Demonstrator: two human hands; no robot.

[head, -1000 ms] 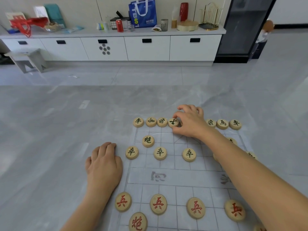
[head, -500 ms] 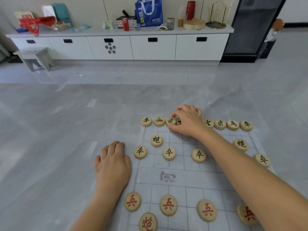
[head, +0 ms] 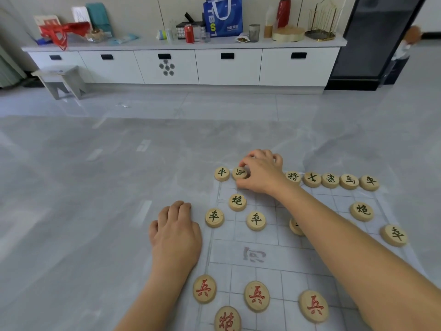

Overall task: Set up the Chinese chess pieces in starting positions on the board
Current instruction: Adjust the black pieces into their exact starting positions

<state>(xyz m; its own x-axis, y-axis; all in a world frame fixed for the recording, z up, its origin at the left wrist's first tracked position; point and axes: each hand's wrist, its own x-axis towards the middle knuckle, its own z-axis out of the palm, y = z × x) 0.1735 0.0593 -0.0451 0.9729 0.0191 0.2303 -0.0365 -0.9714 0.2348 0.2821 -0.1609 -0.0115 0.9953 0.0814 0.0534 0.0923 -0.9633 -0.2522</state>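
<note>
Head view: right hand [head: 261, 174] pinched horse piece [head: 239, 173] at far edge of board [head: 281, 257]; left hand [head: 176, 235] lay flat, grip apart, beside board. Piece looked light, rigid, smooth; hold by rim.

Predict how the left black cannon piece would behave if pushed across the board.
The cannon piece lies flat, a thick rigid-looking disc, so it likely slides rather than rolls or tips. The thin board sheet may wrinkle underneath.

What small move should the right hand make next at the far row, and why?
The right hand pinches the horse piece beside the chariot piece, and its character looks turned sideways compared with the neighbours. Probably best to twist it until it reads upright, then let go.
</note>
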